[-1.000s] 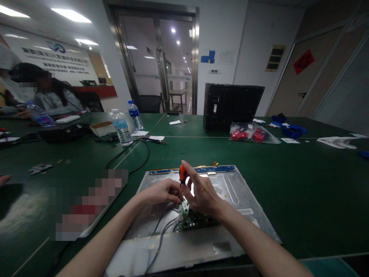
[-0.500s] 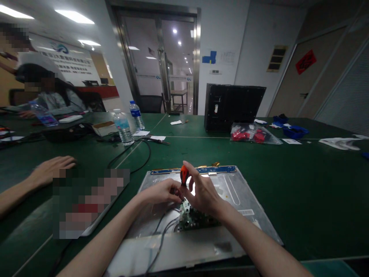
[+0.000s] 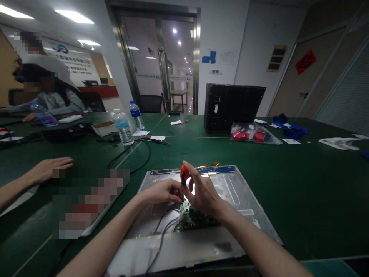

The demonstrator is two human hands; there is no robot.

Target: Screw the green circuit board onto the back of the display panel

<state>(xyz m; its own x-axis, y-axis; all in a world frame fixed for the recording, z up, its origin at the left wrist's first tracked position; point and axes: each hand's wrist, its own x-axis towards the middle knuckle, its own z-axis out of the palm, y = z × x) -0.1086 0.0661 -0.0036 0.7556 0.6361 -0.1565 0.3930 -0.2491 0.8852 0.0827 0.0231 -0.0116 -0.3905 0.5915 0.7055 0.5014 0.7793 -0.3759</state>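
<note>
My right hand (image 3: 203,192) grips a screwdriver (image 3: 183,175) with an orange and black handle, held upright with the index finger on top of it. Close beside it, my left hand (image 3: 165,192) has its fingers pinched together at the screwdriver's lower end; what they hold is hidden. Beneath both hands is a green circuit board (image 3: 196,220), partly covered by my right hand. The board sits on a silvery display panel (image 3: 248,200), whose far edge carries a blue strip board (image 3: 221,169). Dark cables (image 3: 162,240) run from the circuit board toward me.
Left of the panel lies a blurred-out device (image 3: 92,207), with another person's hand (image 3: 54,168) near it. Further back are water bottles (image 3: 123,127), a black monitor casing (image 3: 235,107), a plastic bag with red items (image 3: 253,134) and a blue tray (image 3: 295,132).
The screwdriver handle has turned slightly in my right hand. My hands stay in place. The other person's hand at the left has shifted slightly, and a standing person behind has moved right.
</note>
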